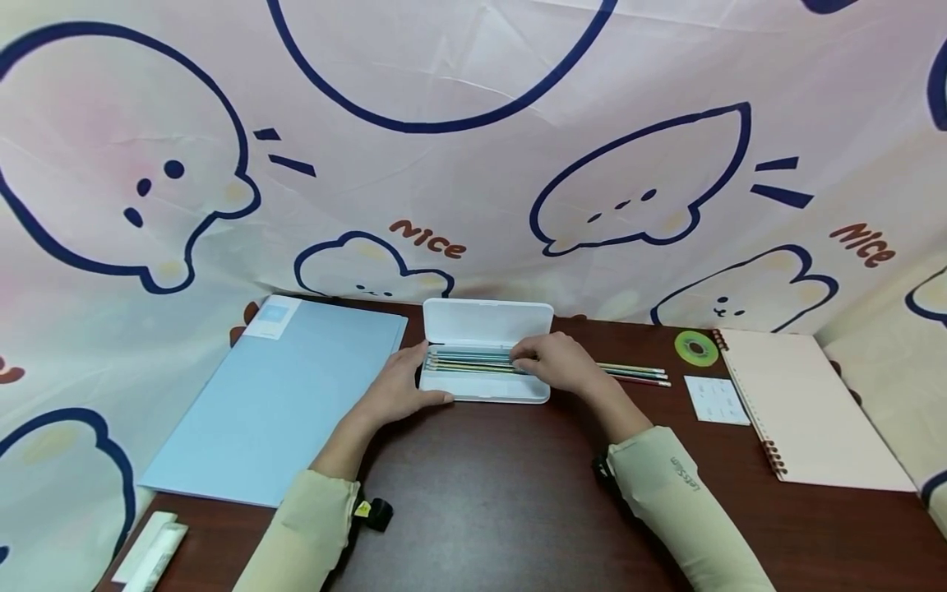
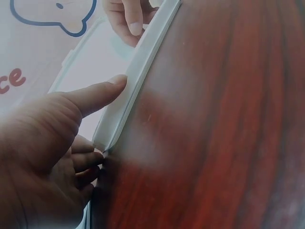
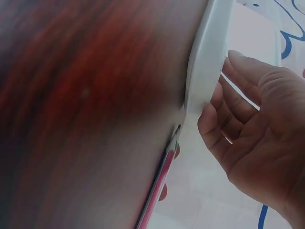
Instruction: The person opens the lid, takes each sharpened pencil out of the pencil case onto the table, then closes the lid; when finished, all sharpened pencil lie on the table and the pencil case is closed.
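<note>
A white pencil case (image 1: 488,390) lies with its lid (image 1: 488,319) raised at the back. Several pencils (image 1: 473,362), teal and yellow-striped, lie lengthwise inside it. My left hand (image 1: 399,386) grips the case's left end, its thumb along the front wall and its other fingers around the corner. Over the right half of the case is my right hand (image 1: 556,362), fingers bent down among the pencils. Their tips are partly hidden by the case wall in the right wrist view, and I cannot tell whether they pinch a pencil.
More pencils (image 1: 636,374) lie right of the case, one with a pink-red barrel (image 3: 157,191). A light blue folder (image 1: 281,395) is at left, with white packets (image 1: 151,551) near it. At right are a green disc (image 1: 696,349), a small white sheet (image 1: 716,400) and a spiral notebook (image 1: 821,411).
</note>
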Demonstrator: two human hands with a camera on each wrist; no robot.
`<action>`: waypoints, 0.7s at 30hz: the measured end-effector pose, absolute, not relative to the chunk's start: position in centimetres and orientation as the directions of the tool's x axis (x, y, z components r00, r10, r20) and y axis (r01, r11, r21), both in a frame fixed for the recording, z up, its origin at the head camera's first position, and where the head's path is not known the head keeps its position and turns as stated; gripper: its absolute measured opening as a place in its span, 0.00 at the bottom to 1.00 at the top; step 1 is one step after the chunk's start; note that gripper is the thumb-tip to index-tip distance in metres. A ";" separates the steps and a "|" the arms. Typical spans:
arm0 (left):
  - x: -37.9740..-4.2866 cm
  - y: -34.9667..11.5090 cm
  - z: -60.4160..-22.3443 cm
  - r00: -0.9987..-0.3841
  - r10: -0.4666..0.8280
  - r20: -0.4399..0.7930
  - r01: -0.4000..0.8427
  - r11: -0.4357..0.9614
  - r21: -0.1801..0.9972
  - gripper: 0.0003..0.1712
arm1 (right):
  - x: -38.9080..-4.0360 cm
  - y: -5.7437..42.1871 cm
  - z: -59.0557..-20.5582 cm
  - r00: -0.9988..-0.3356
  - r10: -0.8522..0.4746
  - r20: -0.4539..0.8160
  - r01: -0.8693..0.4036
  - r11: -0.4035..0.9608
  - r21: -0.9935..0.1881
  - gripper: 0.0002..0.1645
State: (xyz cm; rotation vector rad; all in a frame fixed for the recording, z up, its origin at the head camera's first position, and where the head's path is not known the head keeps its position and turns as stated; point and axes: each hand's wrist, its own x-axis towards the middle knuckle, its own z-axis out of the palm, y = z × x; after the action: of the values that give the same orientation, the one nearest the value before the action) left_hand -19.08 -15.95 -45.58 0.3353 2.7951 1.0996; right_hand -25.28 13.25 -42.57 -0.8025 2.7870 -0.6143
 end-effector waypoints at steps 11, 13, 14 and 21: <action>-19.3 -15.8 -45.9 -0.972 0.232 -0.035 0.146 0.718 0.680 0.58 | -25.2 11.9 -42.2 -0.836 -0.540 -0.099 -0.479 0.805 -0.350 0.12; -19.3 -15.8 -45.9 -0.973 0.227 -0.036 0.144 0.723 0.675 0.58 | -25.2 11.7 -42.2 -0.839 -0.534 -0.108 -0.477 0.816 -0.328 0.12; -19.3 -15.8 -45.8 -0.974 0.225 -0.035 0.143 0.726 0.673 0.58 | -25.1 11.6 -42.2 -0.839 -0.532 -0.113 -0.476 0.819 -0.320 0.12; -19.1 -15.7 -45.7 -0.977 0.209 -0.036 0.130 0.727 0.674 0.58 | -25.0 11.3 -42.3 -0.838 -0.531 -0.122 -0.476 0.823 -0.310 0.10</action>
State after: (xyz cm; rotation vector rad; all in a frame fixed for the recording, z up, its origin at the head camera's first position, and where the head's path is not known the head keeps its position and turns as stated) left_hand -19.11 -15.75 -45.66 0.2772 2.8169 1.0871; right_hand -25.01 11.30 -42.29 -0.7834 2.8029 -0.3986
